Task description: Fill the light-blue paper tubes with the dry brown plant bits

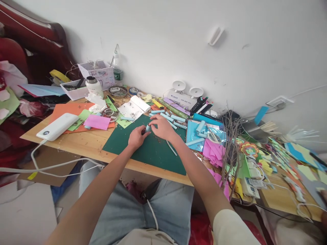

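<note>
Both my hands meet over a dark green cutting mat (pixel 153 153) on a wooden table (pixel 84 143). Between them is a small light-blue paper roll (pixel 148 127). My left hand (pixel 137 136) pinches the roll from the left with its fingers closed. My right hand (pixel 160 126) curls over the roll from the right, fingertips pressed on it. Several more light-blue paper rolls (pixel 176 118) lie just beyond my right hand at the mat's far edge. A thin pale stick (pixel 171 148) lies on the mat beside my right wrist.
A white power bank (pixel 57 126) with a cable lies at the left. Orange, green and pink papers (pixel 97 121), a white bottle (pixel 94 86) and plastic boxes (pixel 98 73) stand behind. Pink folded papers (pixel 213 151), dry twigs (pixel 231 143) and colourful scraps (pixel 281 160) crowd the right.
</note>
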Available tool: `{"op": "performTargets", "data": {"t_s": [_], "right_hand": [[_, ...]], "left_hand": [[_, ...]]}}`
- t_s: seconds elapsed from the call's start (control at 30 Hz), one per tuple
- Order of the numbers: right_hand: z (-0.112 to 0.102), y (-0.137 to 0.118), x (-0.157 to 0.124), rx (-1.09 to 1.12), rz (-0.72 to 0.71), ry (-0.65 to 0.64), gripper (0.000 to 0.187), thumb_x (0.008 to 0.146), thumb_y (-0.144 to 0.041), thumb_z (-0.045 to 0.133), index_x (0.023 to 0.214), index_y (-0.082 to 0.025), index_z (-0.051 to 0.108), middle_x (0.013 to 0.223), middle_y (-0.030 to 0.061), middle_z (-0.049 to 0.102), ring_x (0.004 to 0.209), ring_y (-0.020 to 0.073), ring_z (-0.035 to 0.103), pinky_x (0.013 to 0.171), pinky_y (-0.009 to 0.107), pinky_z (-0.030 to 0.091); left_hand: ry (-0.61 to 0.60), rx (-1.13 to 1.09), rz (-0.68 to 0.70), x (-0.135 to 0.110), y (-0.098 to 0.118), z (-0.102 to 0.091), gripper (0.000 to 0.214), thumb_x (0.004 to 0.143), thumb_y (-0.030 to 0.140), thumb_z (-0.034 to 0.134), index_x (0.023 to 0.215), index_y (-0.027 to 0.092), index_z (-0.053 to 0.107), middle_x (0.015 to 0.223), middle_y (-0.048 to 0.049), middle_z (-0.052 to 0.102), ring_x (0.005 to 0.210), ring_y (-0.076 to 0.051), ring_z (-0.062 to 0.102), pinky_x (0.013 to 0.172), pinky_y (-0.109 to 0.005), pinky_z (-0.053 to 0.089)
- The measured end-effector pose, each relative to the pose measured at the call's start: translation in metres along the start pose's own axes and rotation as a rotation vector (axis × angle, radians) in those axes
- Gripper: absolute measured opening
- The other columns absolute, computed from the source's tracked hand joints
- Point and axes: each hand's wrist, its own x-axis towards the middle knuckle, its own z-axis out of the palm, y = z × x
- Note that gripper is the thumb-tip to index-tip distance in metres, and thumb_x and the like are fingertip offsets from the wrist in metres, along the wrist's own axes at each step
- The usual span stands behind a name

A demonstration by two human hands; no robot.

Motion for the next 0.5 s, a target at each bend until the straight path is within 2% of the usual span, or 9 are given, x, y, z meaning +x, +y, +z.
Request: {"op": "performTargets", "data": {"t_s": [0.07,0.13,0.17,0.23,0.3,0.37,0.5], "right_hand": [[-0.006,0.005,-0.009,0.063,0.067,0.131,0.027,0.088,-0.02,0.047,0.092,-0.019,0.073,0.109,0.0079,0.066,0.102,0.0206,0.061,0.089,0.033,0.048],[-0.007,0.012,-0.022,0.015,0.2,0.148,0.027,0.09,-0.022,0.046,0.093,-0.017,0.072,0.099,0.0079,0.069,0.089,0.0192,0.063,0.081,0.03,0.048],[-0.005,0.016,-0.029,-0.048,0.262,0.077,0.026,0.089,-0.021,0.047,0.09,-0.017,0.072,0.093,0.0081,0.069,0.084,0.0195,0.063,0.079,0.03,0.047],[0.003,0.023,-0.04,-0.159,0.342,-0.143,0.021,0.086,-0.019,0.053,0.085,-0.016,0.073,0.089,0.0097,0.07,0.083,0.021,0.063,0.076,0.03,0.045],[0.013,0.027,-0.046,-0.194,0.312,-0.313,0.017,0.085,-0.02,0.058,0.093,-0.016,0.073,0.095,0.0104,0.07,0.087,0.0216,0.063,0.076,0.028,0.044],[0.023,0.028,-0.046,-0.21,0.25,-0.371,0.02,0.087,-0.022,0.058,0.1,-0.018,0.072,0.101,0.0105,0.068,0.092,0.0212,0.062,0.079,0.027,0.043],[0.038,0.022,-0.036,-0.277,0.217,-0.388,0.023,0.092,-0.022,0.049,0.097,-0.018,0.071,0.1,0.011,0.066,0.092,0.0211,0.062,0.08,0.028,0.043]], "left_hand": [[-0.001,-0.012,0.001,0.0,0.0,0.001,0.02,0.085,0.042,0.059,0.084,0.023,0.058,0.081,-0.0015,0.064,0.079,-0.018,0.057,0.066,-0.027,0.04],[-0.004,-0.017,-0.008,0.0,0.0,0.001,0.021,0.085,0.044,0.06,0.084,0.023,0.058,0.083,-0.0018,0.064,0.079,-0.018,0.057,0.067,-0.027,0.04],[-0.008,-0.013,-0.021,0.0,0.0,0.001,0.022,0.085,0.045,0.06,0.084,0.023,0.058,0.083,-0.0021,0.065,0.079,-0.018,0.057,0.066,-0.027,0.04],[-0.019,-0.004,-0.047,0.0,0.002,0.001,0.023,0.085,0.046,0.059,0.084,0.023,0.059,0.084,-0.0029,0.065,0.078,-0.018,0.057,0.066,-0.028,0.041],[-0.029,0.004,-0.055,0.0,0.003,0.0,0.024,0.085,0.046,0.059,0.085,0.023,0.059,0.085,-0.0034,0.065,0.078,-0.019,0.058,0.066,-0.028,0.041],[-0.03,0.01,-0.047,0.0,0.003,0.0,0.023,0.086,0.046,0.059,0.085,0.023,0.059,0.085,-0.0033,0.066,0.08,-0.019,0.058,0.067,-0.028,0.041],[-0.02,0.018,-0.041,0.0,0.002,0.001,0.022,0.085,0.045,0.06,0.084,0.023,0.058,0.084,-0.0025,0.065,0.079,-0.019,0.058,0.066,-0.028,0.04]]}}
